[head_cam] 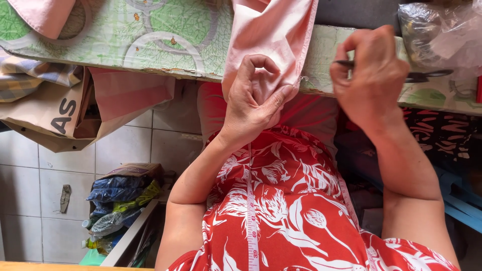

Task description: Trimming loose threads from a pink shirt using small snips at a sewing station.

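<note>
Pink cloth [268,35] hangs over the edge of the green patterned table [150,30], and it sits at about 12 o'clock from my chest.

Far off at 9 o'clock I see a brown paper bag [55,118] under the table, and lower down, at about 8 o'clock, a pile of plastic bags [118,203] on the tiled floor [35,190].

Next comes my left hand [251,103]. It is pinching the bottom corner of the pink cloth. My thumb and fingers are curled tight on the fold, so the cloth stays pulled flat. A white measuring tape [251,211] runs down my red flowered dress [286,200], right below that hand.

At 2 o'clock is my right hand [374,75]. It is closed around a pair of dark scissors [427,76]. The handles poke out to the right and the thin tip pokes out to the left, toward the cloth. The tip is near the cloth but not touching it.

Past that, at the top right corner, lies a clear plastic bag [437,30] on the table.

I think I am getting ready to snip something small at the cloth's edge. For that, the scissor tip should come over to the spot I am pinching, slowly, so I do not nick my fingers.
</note>
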